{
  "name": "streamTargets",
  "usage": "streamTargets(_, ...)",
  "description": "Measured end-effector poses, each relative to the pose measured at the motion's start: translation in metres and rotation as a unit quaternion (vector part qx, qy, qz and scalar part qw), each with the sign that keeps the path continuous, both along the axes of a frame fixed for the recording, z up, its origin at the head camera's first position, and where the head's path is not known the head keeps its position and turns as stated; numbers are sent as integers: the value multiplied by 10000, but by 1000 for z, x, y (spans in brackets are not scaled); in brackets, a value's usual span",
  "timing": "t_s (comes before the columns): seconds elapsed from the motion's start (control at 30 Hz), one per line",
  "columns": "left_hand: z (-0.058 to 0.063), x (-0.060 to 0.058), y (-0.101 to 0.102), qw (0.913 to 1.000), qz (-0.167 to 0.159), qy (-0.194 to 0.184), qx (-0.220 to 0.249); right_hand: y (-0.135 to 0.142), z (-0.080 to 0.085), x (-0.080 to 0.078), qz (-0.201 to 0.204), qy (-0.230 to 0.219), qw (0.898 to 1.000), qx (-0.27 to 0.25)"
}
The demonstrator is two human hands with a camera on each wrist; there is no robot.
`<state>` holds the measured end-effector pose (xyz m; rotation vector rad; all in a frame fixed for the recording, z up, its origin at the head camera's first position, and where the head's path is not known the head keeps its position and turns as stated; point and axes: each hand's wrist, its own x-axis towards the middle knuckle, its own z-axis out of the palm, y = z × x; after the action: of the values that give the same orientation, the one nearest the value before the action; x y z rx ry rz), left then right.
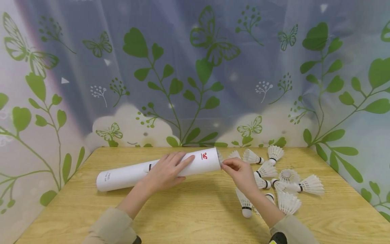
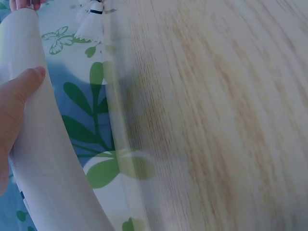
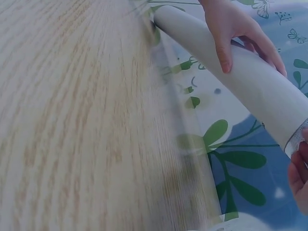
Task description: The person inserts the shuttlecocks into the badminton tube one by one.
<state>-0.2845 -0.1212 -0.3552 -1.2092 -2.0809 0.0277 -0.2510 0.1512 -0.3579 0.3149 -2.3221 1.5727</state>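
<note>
A long white shuttlecock tube [image 1: 131,176] with a red logo lies slantwise over the table, its right end raised. My left hand [image 1: 169,169] grips it around the middle, fingers over the top and thumb on the near side; the left wrist view shows the thumb [image 2: 31,79] on the white wall. At the tube's right mouth, my right hand [image 1: 240,174] pinches a shuttlecock [image 1: 219,156] whose pale feathered edge shows at the opening. Most of that shuttlecock is hidden by the tube and fingers. In the right wrist view, fingertips [image 3: 303,144] sit right at the mouth.
Several white shuttlecocks [image 1: 312,185] with black bands lie scattered on the wooden table [image 1: 195,217], around and beyond my right forearm. One shuttlecock [image 1: 245,203] lies just left of that forearm. A curtain [image 1: 182,67] printed with leaves and butterflies hangs behind the table.
</note>
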Motion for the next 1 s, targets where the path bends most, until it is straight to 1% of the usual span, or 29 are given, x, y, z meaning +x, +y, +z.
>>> streamTargets(0.13, 1, -1, 0, 10000, -24, 5, -15, 1, 1, -1, -73, -33, 9998, 182)
streamTargets(0.3, 0, -1, 1, 10000, 14, 38, -70, -1, 0, -3, -41, -145, 9996, 238)
streamTargets(0.6, -1, 1, -2, 10000, 60, -54, -46, -5, -1, -4, 76, -347, 9994, 23)
streamTargets(0.83, -2, 1, -1, 10000, 6, -98, -1, -4, -2, -6, 380, -515, 9970, -424)
streamTargets(1.0, -2, 0, -2, 9998, 42, -184, -9, -3, -3, -8, 611, -526, 9955, -500)
